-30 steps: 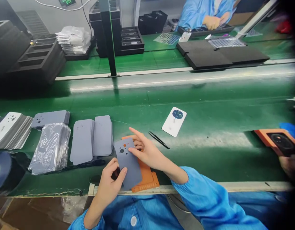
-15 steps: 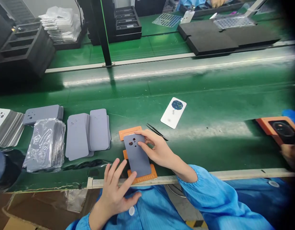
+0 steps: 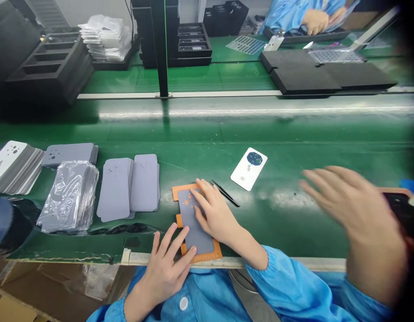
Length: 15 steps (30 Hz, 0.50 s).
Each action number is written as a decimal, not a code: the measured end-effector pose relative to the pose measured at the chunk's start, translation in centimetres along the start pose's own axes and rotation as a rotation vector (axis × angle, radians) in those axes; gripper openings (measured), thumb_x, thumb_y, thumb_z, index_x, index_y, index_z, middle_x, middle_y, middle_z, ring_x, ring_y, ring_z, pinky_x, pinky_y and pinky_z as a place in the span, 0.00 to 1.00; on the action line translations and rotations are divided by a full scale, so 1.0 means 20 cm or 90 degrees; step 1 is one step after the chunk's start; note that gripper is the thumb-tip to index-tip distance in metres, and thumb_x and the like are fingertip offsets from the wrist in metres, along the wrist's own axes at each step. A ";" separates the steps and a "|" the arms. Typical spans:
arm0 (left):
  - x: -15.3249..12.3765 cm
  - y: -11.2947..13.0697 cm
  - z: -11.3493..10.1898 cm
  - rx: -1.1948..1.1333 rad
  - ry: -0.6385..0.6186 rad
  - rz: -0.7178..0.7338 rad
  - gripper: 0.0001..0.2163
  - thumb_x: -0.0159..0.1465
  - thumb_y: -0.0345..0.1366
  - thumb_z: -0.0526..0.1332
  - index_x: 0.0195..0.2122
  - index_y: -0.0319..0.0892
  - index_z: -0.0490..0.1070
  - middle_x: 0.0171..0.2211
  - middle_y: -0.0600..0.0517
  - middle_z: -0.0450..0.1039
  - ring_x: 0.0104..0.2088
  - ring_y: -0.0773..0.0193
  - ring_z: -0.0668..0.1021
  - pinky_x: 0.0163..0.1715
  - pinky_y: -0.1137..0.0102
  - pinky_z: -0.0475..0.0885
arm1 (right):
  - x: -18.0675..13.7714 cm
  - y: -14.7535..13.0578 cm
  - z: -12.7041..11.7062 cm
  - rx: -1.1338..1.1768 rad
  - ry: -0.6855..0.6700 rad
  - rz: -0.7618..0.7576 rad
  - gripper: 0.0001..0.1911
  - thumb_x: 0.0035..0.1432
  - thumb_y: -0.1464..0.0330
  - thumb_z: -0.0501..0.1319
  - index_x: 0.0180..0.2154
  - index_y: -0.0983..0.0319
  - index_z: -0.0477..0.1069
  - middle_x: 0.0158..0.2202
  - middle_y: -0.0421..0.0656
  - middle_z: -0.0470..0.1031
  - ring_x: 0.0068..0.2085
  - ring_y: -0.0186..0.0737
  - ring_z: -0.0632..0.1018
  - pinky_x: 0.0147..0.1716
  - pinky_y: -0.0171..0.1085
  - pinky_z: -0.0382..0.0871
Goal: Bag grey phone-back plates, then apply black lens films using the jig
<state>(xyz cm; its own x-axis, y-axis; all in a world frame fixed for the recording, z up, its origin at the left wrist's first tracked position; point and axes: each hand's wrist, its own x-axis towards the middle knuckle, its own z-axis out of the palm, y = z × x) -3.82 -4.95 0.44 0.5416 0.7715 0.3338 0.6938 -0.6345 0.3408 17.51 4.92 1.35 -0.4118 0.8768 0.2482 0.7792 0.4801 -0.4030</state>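
A grey phone back cover (image 3: 200, 230) with small camera holes lies in an orange jig (image 3: 210, 256) at the bench's front edge. My right hand (image 3: 216, 210) lies over the cover's upper right part, fingers stretched out and fingertips on its surface near the holes. My left hand (image 3: 168, 264) is spread at the lower left, with fingertips at the cover's bottom edge and the jig's left side. Just beyond my right hand rest black tweezers (image 3: 226, 194). Farther right lies a white phone back (image 3: 249, 170) with a dark round camera area.
Left are stacked grey covers (image 3: 115, 190), a plastic-wrapped stack (image 3: 70, 197) and white covers (image 3: 15, 167). A co-worker's blurred hand (image 3: 364, 219) reaches in from the right. Black foam blocks (image 3: 304, 76) and trays (image 3: 52, 67) stand beyond a black post (image 3: 160, 49). Another person works at the back.
The cover has settled flat into the jig, and my right fingers now lie on it instead of gripping its top edge. A co-worker's hand has come in at the right. The view has shifted.
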 end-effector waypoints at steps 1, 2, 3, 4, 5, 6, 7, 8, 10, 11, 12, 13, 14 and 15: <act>0.00 0.00 0.00 0.000 -0.002 0.000 0.15 0.64 0.31 0.64 0.52 0.48 0.77 0.66 0.42 0.65 0.72 0.44 0.55 0.68 0.44 0.42 | -0.02 -0.02 0.01 -0.022 -0.014 -0.007 0.25 0.68 0.74 0.49 0.66 0.68 0.60 0.70 0.61 0.56 0.71 0.59 0.57 0.63 0.64 0.60; 0.00 0.00 0.00 -0.002 -0.001 -0.001 0.15 0.64 0.31 0.64 0.51 0.48 0.77 0.66 0.43 0.66 0.71 0.45 0.55 0.68 0.45 0.42 | -0.04 -0.04 0.01 -0.038 -0.028 -0.021 0.26 0.69 0.73 0.48 0.67 0.68 0.58 0.70 0.59 0.56 0.71 0.58 0.56 0.64 0.63 0.60; 0.00 0.00 0.00 -0.007 0.003 -0.002 0.14 0.64 0.31 0.64 0.51 0.48 0.77 0.65 0.44 0.67 0.71 0.45 0.55 0.68 0.46 0.41 | -0.06 -0.06 0.02 -0.051 -0.042 -0.040 0.26 0.70 0.72 0.49 0.68 0.67 0.57 0.70 0.58 0.56 0.71 0.56 0.56 0.64 0.62 0.60; 0.00 0.00 0.00 -0.015 0.011 -0.006 0.14 0.64 0.32 0.64 0.50 0.48 0.77 0.64 0.44 0.68 0.71 0.46 0.56 0.69 0.47 0.41 | -0.07 -0.08 0.03 -0.063 -0.056 -0.062 0.27 0.71 0.71 0.50 0.69 0.66 0.56 0.71 0.56 0.56 0.71 0.56 0.56 0.64 0.60 0.60; 0.00 0.00 0.01 -0.026 0.022 -0.011 0.14 0.64 0.32 0.64 0.50 0.48 0.77 0.63 0.45 0.70 0.71 0.47 0.57 0.69 0.48 0.41 | -0.09 -0.09 0.03 -0.075 -0.069 -0.079 0.28 0.71 0.69 0.51 0.69 0.65 0.56 0.71 0.55 0.57 0.71 0.57 0.56 0.64 0.59 0.61; 0.00 0.00 0.01 -0.037 0.031 -0.016 0.14 0.64 0.33 0.64 0.50 0.48 0.77 0.61 0.45 0.71 0.71 0.48 0.57 0.69 0.49 0.41 | -0.10 -0.11 0.04 -0.087 -0.078 -0.086 0.28 0.71 0.67 0.52 0.69 0.64 0.57 0.71 0.53 0.57 0.71 0.58 0.57 0.64 0.59 0.60; -0.01 -0.01 0.01 -0.048 0.035 -0.016 0.14 0.64 0.33 0.64 0.50 0.48 0.77 0.60 0.46 0.72 0.70 0.49 0.58 0.69 0.50 0.41 | -0.10 -0.12 0.05 -0.099 -0.083 -0.081 0.28 0.70 0.65 0.53 0.68 0.63 0.58 0.71 0.52 0.57 0.71 0.59 0.57 0.64 0.59 0.59; -0.01 -0.01 0.01 -0.057 0.036 -0.014 0.13 0.64 0.33 0.64 0.50 0.48 0.77 0.59 0.46 0.73 0.70 0.50 0.58 0.69 0.51 0.41 | -0.10 -0.13 0.05 -0.109 -0.081 -0.067 0.27 0.70 0.65 0.54 0.68 0.62 0.60 0.70 0.51 0.58 0.70 0.59 0.58 0.64 0.60 0.58; -0.01 -0.02 0.03 -0.067 0.038 -0.007 0.13 0.64 0.33 0.64 0.50 0.48 0.78 0.57 0.47 0.74 0.69 0.50 0.60 0.69 0.52 0.41 | -0.09 -0.14 0.06 -0.126 -0.070 -0.035 0.25 0.70 0.65 0.53 0.66 0.60 0.63 0.69 0.48 0.61 0.69 0.59 0.61 0.64 0.60 0.57; -0.01 -0.03 0.04 -0.067 0.040 -0.008 0.14 0.64 0.33 0.64 0.50 0.48 0.77 0.57 0.47 0.74 0.69 0.50 0.61 0.69 0.51 0.42 | -0.08 -0.14 0.06 -0.132 -0.061 -0.027 0.24 0.70 0.65 0.53 0.65 0.59 0.64 0.68 0.48 0.63 0.68 0.59 0.63 0.64 0.60 0.58; -0.01 -0.03 0.05 -0.062 0.045 -0.013 0.14 0.64 0.34 0.64 0.51 0.48 0.77 0.57 0.47 0.74 0.69 0.49 0.62 0.69 0.50 0.44 | -0.07 -0.14 0.06 -0.136 -0.045 -0.027 0.24 0.70 0.65 0.54 0.65 0.59 0.65 0.67 0.48 0.65 0.67 0.60 0.65 0.62 0.60 0.60; -0.01 -0.03 0.06 -0.055 0.048 -0.016 0.14 0.63 0.35 0.64 0.51 0.49 0.77 0.57 0.47 0.75 0.67 0.47 0.64 0.68 0.49 0.48 | -0.06 -0.15 0.06 -0.135 -0.019 -0.036 0.24 0.69 0.65 0.54 0.64 0.58 0.66 0.65 0.49 0.68 0.65 0.60 0.67 0.61 0.60 0.62; -0.01 -0.02 0.07 -0.047 0.042 -0.020 0.15 0.63 0.37 0.65 0.52 0.52 0.77 0.56 0.47 0.75 0.66 0.46 0.66 0.66 0.48 0.54 | -0.05 -0.16 0.05 -0.118 0.018 -0.060 0.23 0.69 0.64 0.55 0.63 0.57 0.67 0.63 0.49 0.70 0.63 0.60 0.70 0.59 0.59 0.65; 0.00 -0.02 0.08 -0.037 0.027 -0.025 0.15 0.62 0.39 0.66 0.52 0.55 0.77 0.56 0.48 0.75 0.64 0.45 0.69 0.64 0.47 0.59 | -0.03 -0.17 0.05 -0.083 0.071 -0.082 0.22 0.68 0.64 0.55 0.62 0.55 0.68 0.61 0.50 0.73 0.60 0.59 0.72 0.57 0.58 0.67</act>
<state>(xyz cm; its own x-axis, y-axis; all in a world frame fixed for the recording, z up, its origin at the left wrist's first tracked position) -3.34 -4.69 -1.15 0.4932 0.7942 0.3550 0.6845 -0.6061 0.4050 14.67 2.86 1.77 -0.4633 0.7963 0.3888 0.7809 0.5743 -0.2457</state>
